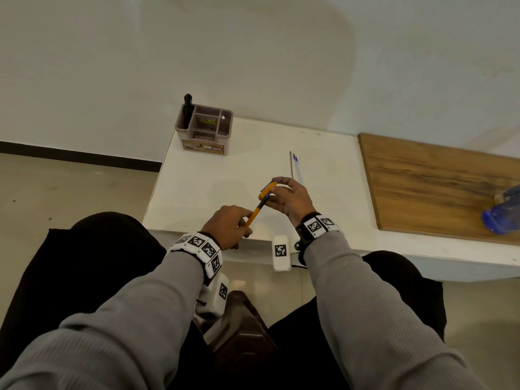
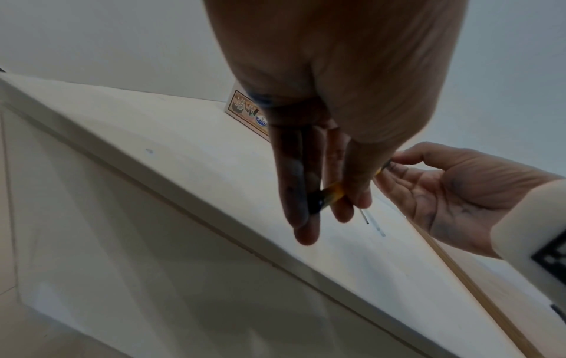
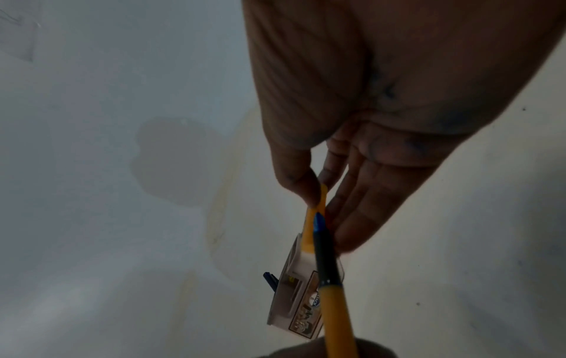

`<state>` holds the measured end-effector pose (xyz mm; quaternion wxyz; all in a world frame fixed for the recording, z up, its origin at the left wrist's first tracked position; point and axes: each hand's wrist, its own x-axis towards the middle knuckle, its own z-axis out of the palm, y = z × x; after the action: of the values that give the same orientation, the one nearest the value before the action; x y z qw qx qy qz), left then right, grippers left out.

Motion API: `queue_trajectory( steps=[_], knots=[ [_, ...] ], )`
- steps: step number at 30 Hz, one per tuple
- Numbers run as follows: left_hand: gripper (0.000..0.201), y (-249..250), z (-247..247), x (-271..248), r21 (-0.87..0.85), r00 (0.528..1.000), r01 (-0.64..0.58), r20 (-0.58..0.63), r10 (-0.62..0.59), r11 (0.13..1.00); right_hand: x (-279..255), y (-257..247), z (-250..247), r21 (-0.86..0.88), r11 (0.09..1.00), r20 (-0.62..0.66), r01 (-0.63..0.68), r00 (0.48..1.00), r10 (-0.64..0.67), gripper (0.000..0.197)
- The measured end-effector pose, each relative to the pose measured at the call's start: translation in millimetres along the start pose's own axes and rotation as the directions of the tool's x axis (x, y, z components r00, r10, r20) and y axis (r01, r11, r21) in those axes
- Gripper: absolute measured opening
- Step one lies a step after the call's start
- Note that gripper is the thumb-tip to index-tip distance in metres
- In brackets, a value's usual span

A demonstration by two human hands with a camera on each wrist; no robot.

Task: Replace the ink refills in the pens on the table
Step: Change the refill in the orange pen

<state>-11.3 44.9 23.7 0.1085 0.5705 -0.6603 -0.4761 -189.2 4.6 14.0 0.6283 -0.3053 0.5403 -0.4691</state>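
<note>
Left hand (image 1: 229, 228) pinches the slim orange plastic pen barrel (image 1: 254, 214) between thumb and fingers, low on its length; grip narrow. The barrel is smooth and round, with a dark tapered front section pointing up and away toward the other hand. Right hand (image 1: 292, 199) pinches the short orange pen cap with a blue clip (image 1: 268, 190) between thumb and forefinger, remaining fingers loosely spread. The cap's open end sits right at the barrel's dark tip; whether they touch cannot be told. Both pieces are held in the air above the near half of the white matte table (image 1: 211, 181).

On the table beyond the right hand, two thin straight refills (image 1: 295, 167) lie side by side, nearly parallel: one dark, one clear with a blue end. At the far left corner stands a brown rectangular plastic desk organiser (image 1: 204, 130), divided into compartments, a black marker (image 1: 187, 109) upright in its left slot.

A wood-grain board (image 1: 439, 184) abuts the table's right edge; a blue translucent plastic bottle (image 1: 502, 212) lies on it, well apart from the hands. Bare tabletop between the hands and the organiser.
</note>
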Motion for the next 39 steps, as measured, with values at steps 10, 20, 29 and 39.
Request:
queue_trajectory(
  steps=[10, 20, 29, 39],
  knots=[
    [0.039, -1.6, -0.8, 0.0, -0.046, 1.000, -0.003, -0.028, 0.002, 0.999, 3.6, -1.0, -8.0, -0.037, 0.997, -0.065, 0.075, 0.995, -0.077, 0.019],
    [0.020, -6.5, -5.0, 0.1, -0.222, 0.998, 0.040, -0.042, -0.051, 0.974, -7.2, 20.6, 21.4, -0.300, 0.950, 0.164, 0.085, 0.986, -0.036, 0.047],
    [0.019, -9.6, -14.6, 15.3, -0.390, 0.959, 0.026, -0.250, -0.133, 0.920, 4.3, 5.5, 51.7, -0.335, 0.887, 0.118, 0.318, 0.948, -0.295, 0.057],
    [0.014, -22.3, 0.2, 26.6, -0.307, 0.973, 0.134, -0.140, -0.184, 0.942, 91.5, -80.1, 153.0, -0.300, 0.774, -0.007, 0.558, 0.810, -0.587, 0.052]
  ],
)
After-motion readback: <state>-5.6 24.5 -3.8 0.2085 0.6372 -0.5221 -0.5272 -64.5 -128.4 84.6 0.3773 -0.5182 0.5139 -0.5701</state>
